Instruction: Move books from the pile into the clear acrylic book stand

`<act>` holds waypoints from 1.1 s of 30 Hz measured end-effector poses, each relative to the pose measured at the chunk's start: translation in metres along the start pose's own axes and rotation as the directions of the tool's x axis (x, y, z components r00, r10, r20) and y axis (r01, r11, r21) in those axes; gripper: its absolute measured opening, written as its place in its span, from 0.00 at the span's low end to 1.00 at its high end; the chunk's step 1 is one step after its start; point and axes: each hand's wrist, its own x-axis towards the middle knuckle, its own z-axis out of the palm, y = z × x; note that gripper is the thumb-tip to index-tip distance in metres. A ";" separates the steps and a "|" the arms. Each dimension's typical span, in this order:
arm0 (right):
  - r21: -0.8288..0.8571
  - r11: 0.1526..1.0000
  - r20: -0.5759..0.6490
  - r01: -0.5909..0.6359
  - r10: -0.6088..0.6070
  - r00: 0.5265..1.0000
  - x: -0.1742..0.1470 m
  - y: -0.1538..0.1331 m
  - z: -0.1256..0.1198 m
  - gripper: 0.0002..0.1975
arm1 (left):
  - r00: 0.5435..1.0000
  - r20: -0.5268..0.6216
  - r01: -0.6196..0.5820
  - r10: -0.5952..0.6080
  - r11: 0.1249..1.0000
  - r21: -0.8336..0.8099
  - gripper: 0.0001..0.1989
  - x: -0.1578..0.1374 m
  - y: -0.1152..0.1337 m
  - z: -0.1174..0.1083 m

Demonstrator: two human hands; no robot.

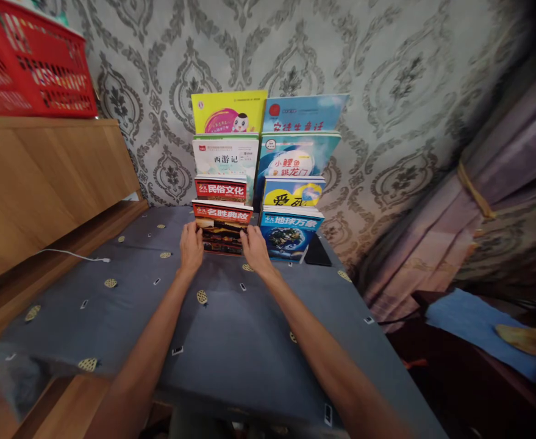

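My left hand grips the left edge of a dark book with a red title band, and my right hand has its right edge. This book stands upright at the front of the left column. Behind it, in rising tiers, are a red book, a white book and a yellow book. Just right of my right hand stands a blue book with a globe. Behind that one rise a blue-and-yellow book, a teal book and a light blue book. Whatever supports the books is mostly hidden.
A grey cloth with pineapple prints covers the table. A black flat object lies by the right column. At left are a wooden cabinet, a red basket and a white cable. A curtain hangs right.
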 end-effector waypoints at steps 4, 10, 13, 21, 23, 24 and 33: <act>0.034 0.999 -0.009 -0.001 0.002 1.000 -0.001 -0.002 0.001 0.10 | 0.999 0.019 0.039 -0.040 0.999 0.012 0.07 0.005 -0.003 0.000; 0.078 0.997 0.006 -0.012 0.011 1.000 -0.002 -0.003 0.001 0.12 | 0.993 0.043 0.106 -0.106 0.994 0.000 0.06 0.005 -0.007 0.001; 0.054 0.999 -0.006 0.004 -0.003 1.000 -0.003 -0.001 0.003 0.12 | 0.988 0.077 0.135 -0.135 0.991 0.010 0.08 0.004 -0.006 0.000; -0.005 1.000 0.001 -0.003 0.003 1.000 -0.005 0.001 0.007 0.12 | 0.987 0.094 0.121 -0.133 0.986 0.118 0.12 0.003 -0.002 -0.003; -0.027 1.000 -0.008 0.002 -0.002 1.000 -0.006 0.000 0.007 0.13 | 0.998 0.018 0.054 -0.056 0.992 0.118 0.18 0.005 0.003 -0.006; -0.032 0.999 -0.010 0.007 -0.007 1.000 -0.006 0.000 0.008 0.13 | 1.000 -0.021 0.001 0.001 0.993 0.120 0.22 0.008 0.006 -0.008; -0.010 1.000 -0.004 -0.010 0.010 1.000 -0.005 0.002 0.006 0.14 | 0.937 0.089 -0.347 0.337 0.928 0.139 0.25 0.052 0.039 -0.024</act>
